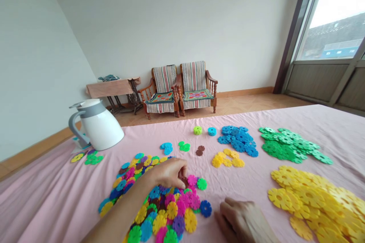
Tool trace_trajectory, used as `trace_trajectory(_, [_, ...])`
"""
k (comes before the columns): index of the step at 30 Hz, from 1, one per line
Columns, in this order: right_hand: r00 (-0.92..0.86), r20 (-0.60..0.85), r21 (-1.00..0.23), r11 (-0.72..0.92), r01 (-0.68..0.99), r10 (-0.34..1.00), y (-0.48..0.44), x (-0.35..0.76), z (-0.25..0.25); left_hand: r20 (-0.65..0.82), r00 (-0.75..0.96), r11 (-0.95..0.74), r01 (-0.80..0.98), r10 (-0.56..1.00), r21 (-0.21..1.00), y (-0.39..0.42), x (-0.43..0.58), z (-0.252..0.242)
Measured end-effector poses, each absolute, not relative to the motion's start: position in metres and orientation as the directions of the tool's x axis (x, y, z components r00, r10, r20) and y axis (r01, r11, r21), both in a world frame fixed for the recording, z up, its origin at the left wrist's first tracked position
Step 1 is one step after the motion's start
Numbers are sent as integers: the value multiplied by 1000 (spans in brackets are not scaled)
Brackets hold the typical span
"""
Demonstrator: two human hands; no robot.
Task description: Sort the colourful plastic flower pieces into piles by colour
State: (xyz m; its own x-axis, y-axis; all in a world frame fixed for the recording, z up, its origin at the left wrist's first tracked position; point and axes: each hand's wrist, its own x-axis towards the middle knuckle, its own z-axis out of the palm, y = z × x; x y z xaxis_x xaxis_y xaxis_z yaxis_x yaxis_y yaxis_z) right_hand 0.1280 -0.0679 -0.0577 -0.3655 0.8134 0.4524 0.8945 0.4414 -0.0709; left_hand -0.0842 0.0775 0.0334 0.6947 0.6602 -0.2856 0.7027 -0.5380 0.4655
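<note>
My left hand (171, 172) reaches over the far right part of a mixed heap of colourful notched plastic discs (172, 210). Its thumb and fingers are closed on a brown disc (184, 181), which they partly hide. Pink discs (192, 180) and a green disc (202, 183) lie just right of those fingertips. My right hand (242, 218) rests palm down on the cloth, right of the heap, fingers loosely bent and slightly apart, with nothing seen in them. Closest to it is a dark blue disc (205, 208).
Sorted discs lie on the pink tablecloth (239, 182): blue (239, 139), green (291, 145), a large yellow pile (316, 201), a smaller yellow group (227, 158), brown (200, 150), and two short stacks, lime (197, 130) and light blue (211, 131). A white jug (101, 127) stands at left.
</note>
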Motion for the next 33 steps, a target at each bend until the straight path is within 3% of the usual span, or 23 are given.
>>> trace_trajectory(3, [-352, 447, -95, 435, 895, 822, -68, 127, -57, -305, 704, -513, 689, 641, 512, 78, -83, 37])
trace_trajectory(9, [-329, 398, -137, 410, 902, 857, -70, 125, -49, -359, 737, -318, 604, 573, 731, 95, -80, 44])
trace_trajectory(14, [-332, 396, -137, 413, 900, 856, -68, 125, -49, -187, 622, -250, 546, 760, 800, 116, -55, 26])
trace_trajectory(24, [-313, 400, -142, 396, 907, 861, -70, 123, -54, -28, 467, -273, 563, 884, 780, 127, -33, 9])
trace_trajectory(29, [-333, 397, -154, 420, 894, 855, -70, 124, -49, -66, 557, -339, 592, 828, 731, 116, -79, 31])
trace_trajectory(33, [-337, 419, -125, 421, 898, 843, -70, 126, -53, -156, 630, -419, 660, 760, 624, 98, -117, 48])
